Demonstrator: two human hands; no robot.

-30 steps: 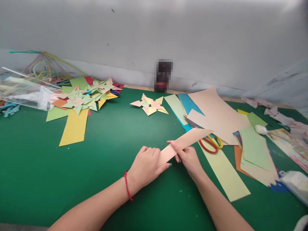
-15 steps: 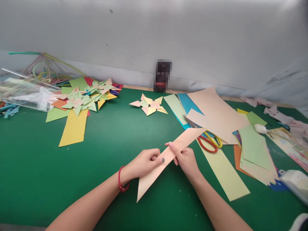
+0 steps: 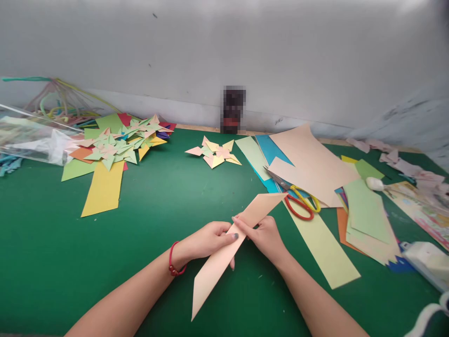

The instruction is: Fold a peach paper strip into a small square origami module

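A folded strip of pale peach paper (image 3: 215, 267) slants between my hands, its two ends cut or folded to points. My left hand (image 3: 213, 241), with a red cord bracelet at the wrist, grips it from the left, thumb on top and fingers underneath. On the other side my right hand (image 3: 264, 234) pinches the strip near its middle, thumb lying across it. Just past the strip's upper tip lie scissors (image 3: 298, 208) with one red and one yellow handle loop. A folded paper star (image 3: 220, 152) in pink, yellow and green rests beyond my hands.
Several folded paper stars (image 3: 114, 147) overlap at the left, by a yellow strip (image 3: 103, 187) and a clear plastic bag (image 3: 38, 145). Coloured sheets (image 3: 312, 159) and a pale green strip (image 3: 326, 248) lie right. A white object (image 3: 428, 262) stands at the right edge.
The peach strip has shifted down and left between my hands, its lower point now nearer me. Both hands still hold it, the right slightly further left. The view has turned slightly.
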